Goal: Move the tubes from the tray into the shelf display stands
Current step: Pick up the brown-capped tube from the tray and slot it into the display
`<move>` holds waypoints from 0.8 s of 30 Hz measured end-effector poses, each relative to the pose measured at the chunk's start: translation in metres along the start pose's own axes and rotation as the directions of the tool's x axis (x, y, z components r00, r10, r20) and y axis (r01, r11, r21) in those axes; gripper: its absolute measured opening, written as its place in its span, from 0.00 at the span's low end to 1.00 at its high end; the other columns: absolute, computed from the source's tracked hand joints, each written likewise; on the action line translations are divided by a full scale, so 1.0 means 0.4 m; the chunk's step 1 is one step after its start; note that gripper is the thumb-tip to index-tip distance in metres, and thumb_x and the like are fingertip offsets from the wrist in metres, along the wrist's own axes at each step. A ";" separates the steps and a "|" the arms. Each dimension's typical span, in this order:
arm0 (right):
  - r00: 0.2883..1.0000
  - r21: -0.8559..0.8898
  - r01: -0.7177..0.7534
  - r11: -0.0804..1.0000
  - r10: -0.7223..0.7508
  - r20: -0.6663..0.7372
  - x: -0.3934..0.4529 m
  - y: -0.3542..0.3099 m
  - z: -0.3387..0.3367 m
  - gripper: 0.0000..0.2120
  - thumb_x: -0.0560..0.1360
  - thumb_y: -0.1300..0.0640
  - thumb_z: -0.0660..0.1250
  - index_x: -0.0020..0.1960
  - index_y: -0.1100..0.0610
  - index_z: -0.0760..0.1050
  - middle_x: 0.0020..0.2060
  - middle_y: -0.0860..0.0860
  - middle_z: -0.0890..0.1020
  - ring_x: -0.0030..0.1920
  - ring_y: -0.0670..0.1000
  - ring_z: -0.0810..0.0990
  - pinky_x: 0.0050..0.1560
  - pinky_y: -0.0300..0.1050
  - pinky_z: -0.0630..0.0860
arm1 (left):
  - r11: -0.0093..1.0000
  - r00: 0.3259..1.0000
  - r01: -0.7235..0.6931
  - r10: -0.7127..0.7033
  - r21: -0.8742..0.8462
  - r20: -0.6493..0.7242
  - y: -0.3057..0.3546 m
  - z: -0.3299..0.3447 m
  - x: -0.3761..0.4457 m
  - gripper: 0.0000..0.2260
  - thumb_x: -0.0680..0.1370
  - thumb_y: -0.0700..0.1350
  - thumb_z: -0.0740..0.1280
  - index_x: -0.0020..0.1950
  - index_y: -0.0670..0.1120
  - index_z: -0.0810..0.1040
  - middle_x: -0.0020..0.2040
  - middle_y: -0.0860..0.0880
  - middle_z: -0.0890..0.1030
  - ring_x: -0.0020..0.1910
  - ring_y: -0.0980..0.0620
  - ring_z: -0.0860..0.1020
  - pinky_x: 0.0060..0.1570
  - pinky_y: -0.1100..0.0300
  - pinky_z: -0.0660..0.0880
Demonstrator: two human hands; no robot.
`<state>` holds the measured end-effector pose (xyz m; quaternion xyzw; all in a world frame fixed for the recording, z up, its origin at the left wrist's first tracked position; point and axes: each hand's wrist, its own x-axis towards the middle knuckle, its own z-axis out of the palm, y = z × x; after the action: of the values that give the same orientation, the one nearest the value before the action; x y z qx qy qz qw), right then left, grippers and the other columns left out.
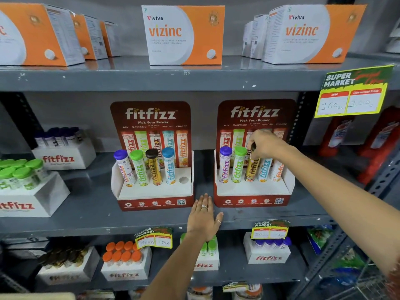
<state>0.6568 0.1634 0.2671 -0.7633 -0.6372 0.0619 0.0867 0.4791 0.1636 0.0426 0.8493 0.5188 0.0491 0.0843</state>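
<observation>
Two red and white fitfizz display stands sit on the middle shelf. The left stand (154,191) holds purple, green, black and blue capped tubes, and its rightmost hole (184,180) is bare. The right stand (253,189) holds several tubes in a row. My right hand (265,144) grips the top of the gold tube with the black cap (252,169), which stands in the middle slot of the right stand. My left hand (204,217) lies flat on the shelf edge between the two stands, fingers apart, holding nothing.
White fitfizz trays of tubes stand at the left (62,154), (28,187) and on the lower shelf (125,263), (268,252). Orange vizinc boxes (184,35) line the top shelf. Yellow price tags (350,94) hang from shelf edges. Red packs (381,137) fill the right.
</observation>
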 end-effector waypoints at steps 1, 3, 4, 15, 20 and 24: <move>1.000 0.000 0.005 1.000 -0.005 0.002 0.000 -0.001 0.003 0.13 0.67 0.64 0.74 0.50 0.61 0.75 0.47 0.58 0.78 0.42 0.54 0.76 0.31 0.41 0.69 | 1.000 1.000 0.000 0.000 0.001 -0.002 0.000 0.001 0.000 0.30 0.81 0.59 0.45 0.76 0.42 0.44 0.78 0.44 0.46 0.76 0.47 0.44 0.74 0.55 0.42; 1.000 -0.001 0.010 1.000 -0.010 0.008 0.000 0.001 0.011 0.14 0.67 0.65 0.74 0.51 0.62 0.75 0.45 0.57 0.77 0.40 0.53 0.75 0.29 0.40 0.67 | 1.000 1.000 0.001 -0.001 0.002 -0.006 0.000 0.002 -0.001 0.30 0.81 0.60 0.45 0.76 0.43 0.44 0.78 0.45 0.46 0.76 0.47 0.44 0.74 0.55 0.42; 1.000 -0.003 0.011 1.000 -0.011 0.012 -0.001 0.004 0.017 0.15 0.67 0.66 0.73 0.53 0.63 0.75 0.44 0.57 0.77 0.41 0.53 0.75 0.31 0.41 0.68 | 1.000 1.000 0.000 0.000 -0.002 -0.006 0.001 0.002 -0.001 0.30 0.81 0.60 0.45 0.76 0.43 0.44 0.78 0.45 0.46 0.76 0.47 0.44 0.74 0.55 0.42; 0.971 -0.055 0.142 0.988 -0.150 -0.184 -0.008 -0.041 0.050 0.24 0.68 0.65 0.67 0.63 0.59 0.70 0.56 0.59 0.78 0.54 0.59 0.77 0.49 0.49 0.76 | 0.998 0.997 -0.036 0.033 -0.045 -0.068 -0.005 -0.008 -0.036 0.27 0.82 0.57 0.47 0.76 0.43 0.49 0.78 0.46 0.51 0.76 0.49 0.48 0.73 0.57 0.42; 0.849 -0.063 0.352 0.934 -0.347 -0.399 -0.042 -0.173 0.096 0.13 0.70 0.65 0.63 0.54 0.60 0.76 0.50 0.59 0.81 0.51 0.60 0.78 0.46 0.49 0.75 | 0.985 0.935 -0.155 0.120 -0.081 -0.333 -0.092 -0.051 -0.153 0.18 0.79 0.46 0.62 0.66 0.39 0.72 0.66 0.42 0.75 0.68 0.46 0.70 0.70 0.54 0.59; 0.766 -0.072 0.516 0.854 -0.497 -0.408 -0.069 -0.319 0.164 0.10 0.71 0.64 0.61 0.51 0.62 0.77 0.49 0.59 0.82 0.52 0.60 0.78 0.49 0.51 0.76 | 0.988 0.857 -0.150 0.144 0.027 -0.495 -0.225 -0.086 -0.244 0.13 0.71 0.41 0.68 0.52 0.37 0.81 0.50 0.40 0.84 0.51 0.42 0.82 0.52 0.44 0.78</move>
<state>0.5158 0.1619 0.2294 -0.5564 -0.7847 -0.1119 0.2493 0.3501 0.1202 0.0592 0.8448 0.4564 0.2748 -0.0501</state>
